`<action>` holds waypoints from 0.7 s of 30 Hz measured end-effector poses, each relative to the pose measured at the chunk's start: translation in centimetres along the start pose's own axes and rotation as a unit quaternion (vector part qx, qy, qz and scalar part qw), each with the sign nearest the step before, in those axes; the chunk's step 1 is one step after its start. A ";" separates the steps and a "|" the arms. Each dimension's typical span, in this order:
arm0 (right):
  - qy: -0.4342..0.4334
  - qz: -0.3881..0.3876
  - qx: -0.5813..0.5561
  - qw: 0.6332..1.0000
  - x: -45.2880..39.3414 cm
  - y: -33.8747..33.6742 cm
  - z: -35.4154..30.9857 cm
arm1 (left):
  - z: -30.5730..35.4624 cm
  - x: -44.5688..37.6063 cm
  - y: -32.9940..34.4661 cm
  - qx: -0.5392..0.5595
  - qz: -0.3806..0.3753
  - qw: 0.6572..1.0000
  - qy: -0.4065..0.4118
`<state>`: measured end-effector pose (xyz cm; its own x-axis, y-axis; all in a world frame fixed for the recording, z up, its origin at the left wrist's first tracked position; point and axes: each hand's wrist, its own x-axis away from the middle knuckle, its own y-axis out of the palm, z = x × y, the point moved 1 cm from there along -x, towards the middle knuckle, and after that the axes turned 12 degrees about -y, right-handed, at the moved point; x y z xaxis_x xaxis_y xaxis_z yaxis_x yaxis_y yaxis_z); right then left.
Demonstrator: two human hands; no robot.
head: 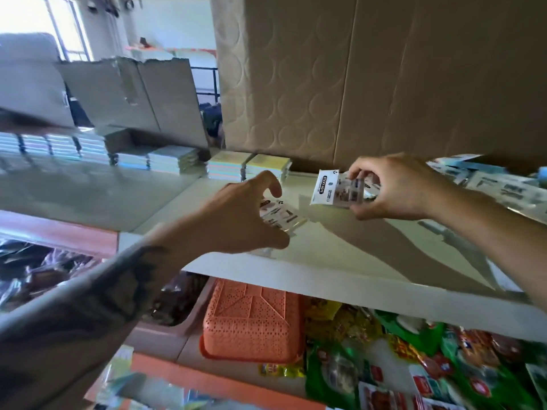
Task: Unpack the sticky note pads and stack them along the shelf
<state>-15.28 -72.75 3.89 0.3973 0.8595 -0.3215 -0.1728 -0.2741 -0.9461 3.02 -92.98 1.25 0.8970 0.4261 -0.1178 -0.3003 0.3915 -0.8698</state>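
My right hand [393,187] grips a wrapped sticky note pack [331,189] with a white printed label, holding it just above the white shelf [340,247]. My left hand [236,214] is curled over another wrapped pack [281,217] that lies on the shelf, fingers bent around its near side. Behind both hands, unwrapped pastel sticky note pads [248,167] stand stacked in a row that runs leftward along the shelf's back [59,146]. More wrapped packs [488,179] lie at the far right of the shelf.
A big cardboard box [384,78] stands at the back of the shelf, and a torn open carton [133,93] at the back left. Below the shelf are an orange perforated basket [251,321] and colourful snack packets [414,365].
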 end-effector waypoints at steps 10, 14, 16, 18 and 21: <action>0.017 0.039 -0.084 0.996 -4.8 1.9 -9.1 | -9.7 -1.8 -6.9 0.001 0.042 0.999 -0.012; 0.012 0.040 -0.088 0.995 -8.6 2.9 -14.2 | -15.5 -3.2 -9.5 -0.004 0.041 0.999 -0.008; 0.007 0.035 -0.082 0.996 -10.5 3.5 -16.5 | -18.1 -4.0 -10.6 -0.002 0.026 1.000 -0.005; 0.005 0.027 -0.077 0.997 -12.7 4.3 -18.9 | -21.1 -4.7 -12.1 -0.015 0.018 1.000 -0.004; 0.015 0.005 -0.091 0.996 -15.5 5.5 -22.1 | -25.2 -5.7 -13.9 -0.025 0.003 1.000 0.006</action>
<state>-2.43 -97.08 2.83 0.4241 0.8433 -0.3300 -0.0129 -0.3587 -0.9333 10.23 -121.40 1.90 0.8989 0.4188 -0.1286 -0.2897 0.3481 -0.8916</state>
